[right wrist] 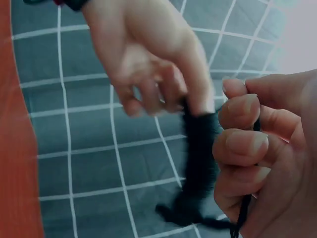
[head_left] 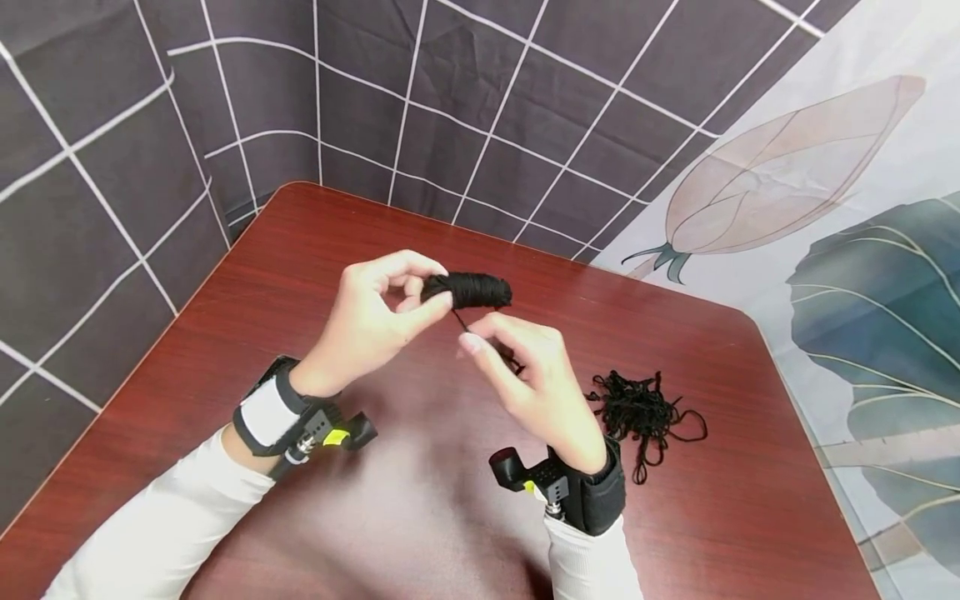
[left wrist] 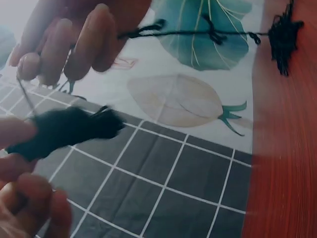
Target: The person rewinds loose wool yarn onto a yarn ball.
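Observation:
My left hand (head_left: 375,312) pinches one end of a wound bundle of black yarn (head_left: 476,290), which is held up above the table. From the bundle a short taut strand runs down to my right hand (head_left: 528,371), whose thumb and fingers pinch it. In the right wrist view the strand (right wrist: 256,124) passes through the curled fingers and comes out below the palm. Looser, kinked yarn (left wrist: 215,33) stretches in the left wrist view from the right hand to a tangled black pile (left wrist: 285,39) on the table.
The tangled yarn pile (head_left: 637,412) lies on the red-brown table (head_left: 712,500), right of the right forearm, with loops spread around it. A dark grid-patterned cloth (head_left: 360,100) hangs behind and to the left. A leaf-printed cloth (head_left: 787,183) hangs at the right.

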The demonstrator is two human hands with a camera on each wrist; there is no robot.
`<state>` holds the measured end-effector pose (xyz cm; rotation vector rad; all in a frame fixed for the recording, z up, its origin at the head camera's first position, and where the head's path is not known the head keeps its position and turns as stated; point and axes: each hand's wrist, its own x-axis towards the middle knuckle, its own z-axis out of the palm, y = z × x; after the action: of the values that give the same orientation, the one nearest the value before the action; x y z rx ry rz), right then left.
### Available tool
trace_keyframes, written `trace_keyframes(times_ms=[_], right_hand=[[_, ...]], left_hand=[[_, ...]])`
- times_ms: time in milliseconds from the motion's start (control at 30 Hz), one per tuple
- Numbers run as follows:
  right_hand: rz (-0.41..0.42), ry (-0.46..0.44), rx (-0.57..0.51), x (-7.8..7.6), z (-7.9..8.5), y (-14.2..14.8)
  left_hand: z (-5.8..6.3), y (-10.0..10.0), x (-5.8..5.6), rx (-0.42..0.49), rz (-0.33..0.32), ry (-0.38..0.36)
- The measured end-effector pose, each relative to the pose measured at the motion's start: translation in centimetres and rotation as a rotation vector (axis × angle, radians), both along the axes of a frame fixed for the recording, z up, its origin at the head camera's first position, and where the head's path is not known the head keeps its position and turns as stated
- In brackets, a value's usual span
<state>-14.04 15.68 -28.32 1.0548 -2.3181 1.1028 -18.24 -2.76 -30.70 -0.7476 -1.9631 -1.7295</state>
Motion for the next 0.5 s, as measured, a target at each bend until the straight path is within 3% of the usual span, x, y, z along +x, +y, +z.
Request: trace_keyframes(times_ms=[167,300,400,500], right_hand=[[-0.057,-0.005,-0.087,0.1,0.7,1.3],[-0.046,-0.007,-0.125,-0.1,0.6,1.9],[-0.015,-0.019,-0.141,-0.6,0.2,2.1],[0.025,-0.058,-0.163,-1.1,-0.2,2.2]], left_hand=[[-0.4,0.2,-0.3,-0.239,-0.164,-0.04],[-0.5,0.1,-0.1,-0.331,-0.406,-0.112],[-0.3,0.0,0.3,-0.262,-0.602,-0.177],[-0.1,0.0,0.7,-0.09,-0.703,-0.213]])
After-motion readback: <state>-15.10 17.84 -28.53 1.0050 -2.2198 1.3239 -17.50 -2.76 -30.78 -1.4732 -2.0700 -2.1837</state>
